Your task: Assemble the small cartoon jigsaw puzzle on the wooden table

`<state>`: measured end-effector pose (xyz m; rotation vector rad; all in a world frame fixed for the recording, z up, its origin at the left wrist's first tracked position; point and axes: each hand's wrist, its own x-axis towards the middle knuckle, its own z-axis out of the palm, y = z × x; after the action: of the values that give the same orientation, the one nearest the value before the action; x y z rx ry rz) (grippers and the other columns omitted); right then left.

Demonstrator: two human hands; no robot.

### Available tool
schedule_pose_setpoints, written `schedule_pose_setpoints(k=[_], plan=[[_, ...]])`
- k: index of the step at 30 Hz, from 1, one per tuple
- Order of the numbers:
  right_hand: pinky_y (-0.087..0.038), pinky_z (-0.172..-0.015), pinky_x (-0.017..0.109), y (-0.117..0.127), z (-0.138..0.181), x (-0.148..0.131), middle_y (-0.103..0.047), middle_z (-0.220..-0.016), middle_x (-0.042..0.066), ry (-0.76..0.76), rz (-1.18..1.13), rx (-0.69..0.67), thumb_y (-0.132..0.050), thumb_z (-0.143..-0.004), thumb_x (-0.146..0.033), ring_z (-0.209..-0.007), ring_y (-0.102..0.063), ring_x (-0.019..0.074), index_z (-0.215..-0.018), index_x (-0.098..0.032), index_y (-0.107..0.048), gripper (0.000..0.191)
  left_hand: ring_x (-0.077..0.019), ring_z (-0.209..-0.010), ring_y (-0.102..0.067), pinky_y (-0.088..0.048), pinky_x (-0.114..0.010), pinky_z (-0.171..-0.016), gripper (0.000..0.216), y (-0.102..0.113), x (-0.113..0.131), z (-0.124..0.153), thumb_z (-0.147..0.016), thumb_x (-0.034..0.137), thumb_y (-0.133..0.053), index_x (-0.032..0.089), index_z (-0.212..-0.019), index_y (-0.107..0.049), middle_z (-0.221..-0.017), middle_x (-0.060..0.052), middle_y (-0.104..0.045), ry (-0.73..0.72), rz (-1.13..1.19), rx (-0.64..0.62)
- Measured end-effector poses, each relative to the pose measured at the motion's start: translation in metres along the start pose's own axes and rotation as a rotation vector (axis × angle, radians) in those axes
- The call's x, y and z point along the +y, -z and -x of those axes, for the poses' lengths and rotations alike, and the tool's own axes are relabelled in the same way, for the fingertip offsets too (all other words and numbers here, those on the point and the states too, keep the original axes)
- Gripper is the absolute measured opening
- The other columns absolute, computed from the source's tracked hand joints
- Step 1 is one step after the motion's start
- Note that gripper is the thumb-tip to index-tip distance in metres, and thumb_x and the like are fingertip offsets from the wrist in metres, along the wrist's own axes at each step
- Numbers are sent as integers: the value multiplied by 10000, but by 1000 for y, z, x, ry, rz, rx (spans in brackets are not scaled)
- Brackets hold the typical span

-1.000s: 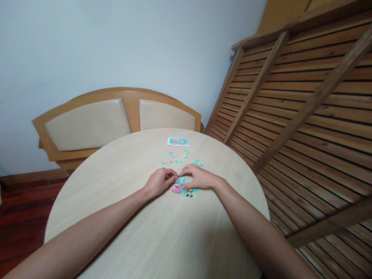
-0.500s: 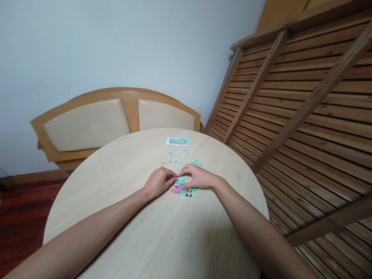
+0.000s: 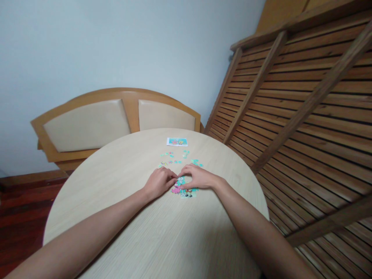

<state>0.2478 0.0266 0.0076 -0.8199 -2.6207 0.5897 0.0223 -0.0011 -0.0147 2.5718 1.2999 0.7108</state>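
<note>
A partly joined jigsaw puzzle [image 3: 176,190] in turquoise, pink and white lies flat on the round table, between my hands. At its upper left edge is my left hand [image 3: 160,181], its thumb and fingers closed in a pinch on what looks like a puzzle piece, mostly hidden by the fingertips. My right hand [image 3: 200,177] arches over the puzzle's right side, thumb and fingers spread apart. Its forefinger tip touches down close to my left fingertips, and the thumb rests on the joined pieces. Part of the puzzle is covered by the right hand.
Loose puzzle pieces [image 3: 186,154] lie in small groups beyond my hands. Farther back is a picture card [image 3: 177,142] showing pink and yellow figures. A padded headboard [image 3: 132,112] stands behind the pale table [image 3: 116,170], and a slatted wooden frame [image 3: 290,100] leans at the right.
Both hands stay at the same place on the puzzle. My left fingertips have shifted very slightly to the right; the rest looks the same.
</note>
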Motion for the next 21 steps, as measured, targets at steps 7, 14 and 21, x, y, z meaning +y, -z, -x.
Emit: schedule_pose_setpoints(k=[7,14,21], plan=[[-419,-965,355,0,0,0,-686,-1053,73,4,-4,-3,-772,-757,-519,-1052,-583,241,-1109,-203,-734,475,-207,-898,-657,-460,-297,-803,164,0,-1,0,-926,276,-610,234,-961,-765,-961,-32,-756,-30,-36,-32],[-421,-959,356,0,0,1,-681,-1056,74,-7,-10,1,-783,-744,-522,-1046,-582,241,-1111,-207,-734,487,-207,-903,-658,-473,-291,-804,172,1,-1,2,-939,272,-585,229,-956,-751,-951,-43,-740,-37,-64,-45],[-415,-962,352,-1,-1,2,-675,-1050,76,6,13,-5,-769,-751,-550,-1054,-577,243,-1088,-200,-735,488,-211,-927,-651,-480,-295,-803,183,4,4,3,-961,277,-562,222,-959,-737,-957,-46,-727,-83,-165,-68]])
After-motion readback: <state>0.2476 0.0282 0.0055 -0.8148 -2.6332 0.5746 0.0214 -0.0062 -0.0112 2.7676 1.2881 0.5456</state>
